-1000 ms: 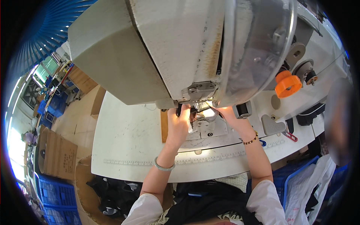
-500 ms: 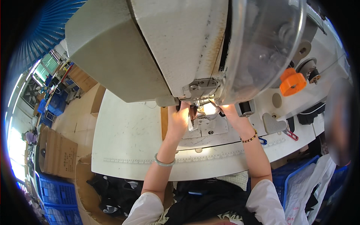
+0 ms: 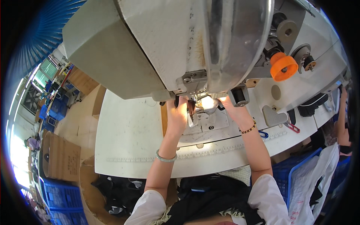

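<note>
Both my hands reach under the head of a sewing machine, into its lit needle area. My left hand, with a pale bangle on the wrist, is left of the needle plate. Close beside it is a small dark brown piece; I cannot tell whether my fingers hold it. My right hand, below a beaded bracelet, is on the right of the needle area, beside a black-ended fitting. The machine head hides the fingers of both hands.
An orange knob sticks out at the machine's right. Red-handled snips lie on the white table. Below are a carton of black cloth pieces and a blue crate. Another person's arm shows far right.
The view has shifted, so the machine head sits further left and higher. Both hands stay under it. The blurred shape at the far right has gone, and another person's arm shows there.
</note>
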The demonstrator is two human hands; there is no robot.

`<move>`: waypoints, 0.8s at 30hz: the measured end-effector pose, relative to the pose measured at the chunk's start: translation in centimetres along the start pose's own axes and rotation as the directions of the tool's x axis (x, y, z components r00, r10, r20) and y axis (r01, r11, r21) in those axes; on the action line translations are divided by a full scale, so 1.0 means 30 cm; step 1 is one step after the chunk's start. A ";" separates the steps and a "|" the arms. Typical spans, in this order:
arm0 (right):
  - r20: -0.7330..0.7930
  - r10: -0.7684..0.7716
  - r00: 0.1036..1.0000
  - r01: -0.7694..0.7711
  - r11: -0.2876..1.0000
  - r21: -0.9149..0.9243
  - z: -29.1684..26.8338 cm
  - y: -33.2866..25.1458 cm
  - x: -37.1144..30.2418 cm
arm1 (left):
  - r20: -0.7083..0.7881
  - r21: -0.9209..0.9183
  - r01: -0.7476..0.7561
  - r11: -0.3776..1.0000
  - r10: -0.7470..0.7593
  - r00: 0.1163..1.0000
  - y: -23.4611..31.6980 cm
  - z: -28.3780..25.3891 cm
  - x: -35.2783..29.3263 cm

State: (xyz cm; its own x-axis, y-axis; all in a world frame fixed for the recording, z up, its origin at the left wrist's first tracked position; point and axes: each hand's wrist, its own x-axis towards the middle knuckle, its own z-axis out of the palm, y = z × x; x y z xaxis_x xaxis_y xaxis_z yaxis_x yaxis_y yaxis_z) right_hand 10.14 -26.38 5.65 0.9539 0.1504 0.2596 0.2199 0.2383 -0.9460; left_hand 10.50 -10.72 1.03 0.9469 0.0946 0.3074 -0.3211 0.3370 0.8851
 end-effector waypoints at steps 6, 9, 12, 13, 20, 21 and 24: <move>0.030 -0.091 0.995 0.091 0.996 0.023 -0.015 0.036 0.005 | 0.066 0.032 -0.008 0.999 0.005 0.998 0.006 0.001 -0.008; -0.018 -0.044 0.999 0.043 0.998 -0.049 -0.017 0.037 0.007 | 0.030 0.032 -0.022 0.999 0.021 0.999 0.009 0.008 -0.005; -0.041 -0.127 0.991 0.114 0.967 -0.227 -0.036 0.074 0.012 | 0.027 0.001 -0.001 1.000 0.001 1.000 0.033 0.029 -0.007; -0.005 -0.216 0.976 0.199 0.910 -0.363 -0.038 0.086 0.013 | -0.025 0.099 0.032 0.995 -0.029 0.999 0.054 0.040 -0.016; -0.107 -0.711 0.695 0.589 0.648 -0.482 0.033 0.103 -0.054 | -0.260 0.759 -0.117 0.640 0.464 0.847 0.012 -0.194 0.051; 0.079 -0.734 0.675 0.638 0.526 -0.562 0.024 0.094 -0.099 | -0.172 0.881 -0.112 0.459 0.532 0.829 0.055 -0.203 0.015; 0.430 -0.677 0.597 0.767 0.323 -0.554 0.104 0.064 -0.146 | -0.340 0.820 0.032 0.572 0.440 0.831 0.174 -0.223 -0.141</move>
State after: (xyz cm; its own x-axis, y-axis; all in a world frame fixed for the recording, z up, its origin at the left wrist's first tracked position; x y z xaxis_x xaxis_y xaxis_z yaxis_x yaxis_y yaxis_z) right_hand 5.73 -23.59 3.31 0.3323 0.3413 0.8792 0.9159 -0.3393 -0.2145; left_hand 4.96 -3.11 2.00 0.6524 0.5452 0.5264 -0.1691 -0.5724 0.8024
